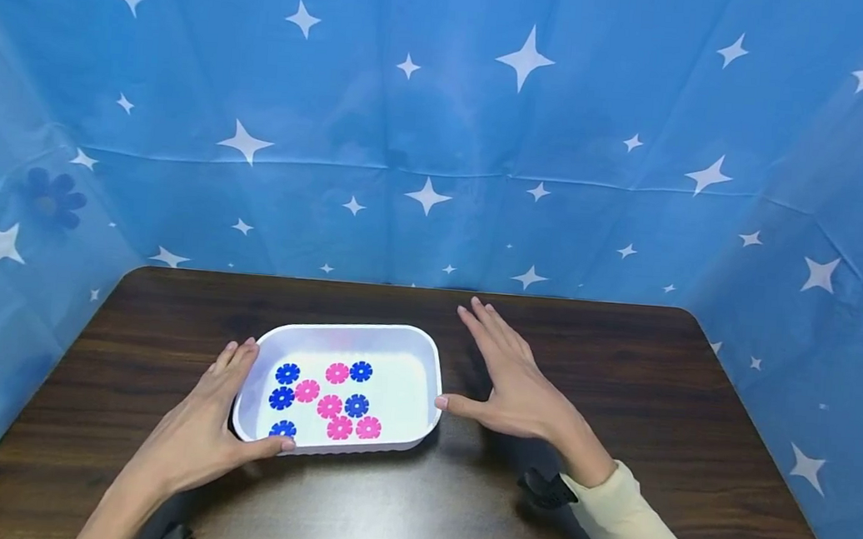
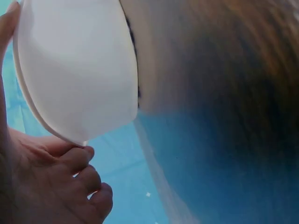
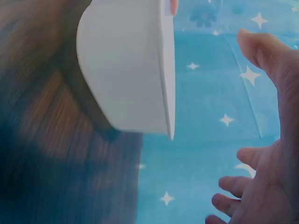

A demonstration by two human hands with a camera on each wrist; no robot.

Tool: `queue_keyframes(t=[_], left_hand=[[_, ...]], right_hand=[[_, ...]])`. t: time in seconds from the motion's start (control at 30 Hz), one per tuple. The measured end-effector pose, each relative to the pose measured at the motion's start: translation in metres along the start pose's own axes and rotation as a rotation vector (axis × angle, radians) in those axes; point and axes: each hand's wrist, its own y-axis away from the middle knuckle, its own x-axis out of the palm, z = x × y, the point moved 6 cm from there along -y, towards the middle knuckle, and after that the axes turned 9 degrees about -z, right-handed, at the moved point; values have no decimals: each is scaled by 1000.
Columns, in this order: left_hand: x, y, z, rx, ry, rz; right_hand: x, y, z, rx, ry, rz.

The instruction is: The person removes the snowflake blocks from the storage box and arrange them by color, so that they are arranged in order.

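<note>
A white plastic tray (image 1: 408, 385) holds several blue notched plastic discs (image 1: 357, 405) and several pink ones (image 1: 329, 406) lying flat on its bottom. My left hand (image 1: 203, 420) grips the tray's left end, thumb over the near rim and fingers at the far left corner. In the left wrist view, the fingertips of that hand (image 2: 60, 177) meet the tray's rim (image 2: 46, 123). Just off the tray's right end, my right hand (image 1: 517, 384) is spread with nothing in it. The right wrist view has a gap between this hand (image 3: 261, 186) and the tray's side (image 3: 126, 70).
The tray is over a dark wood-grain table (image 1: 619, 383). Blue cloth with white stars (image 1: 442, 120) rises behind the table and along both sides. A black wrist strap (image 1: 547, 488) sits at the cuff of the pale right sleeve (image 1: 631, 526).
</note>
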Motion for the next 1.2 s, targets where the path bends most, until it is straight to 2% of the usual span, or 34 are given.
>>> queue_keyframes(t=[0.47,0.7,1.0,1.2], left_hand=[[2,-1,-1,-5,-7,8],[2,-2,-1,9,15,9],[2,-1,0,6,25,12],[1,-1,1,7,26,2]], right_hand=[[41,-27,37,-39,-213,181],[61,-40,51,-88,-312,211],[86,-54,60,-60,-280,278],[101,-61,64,-57,-188,250]])
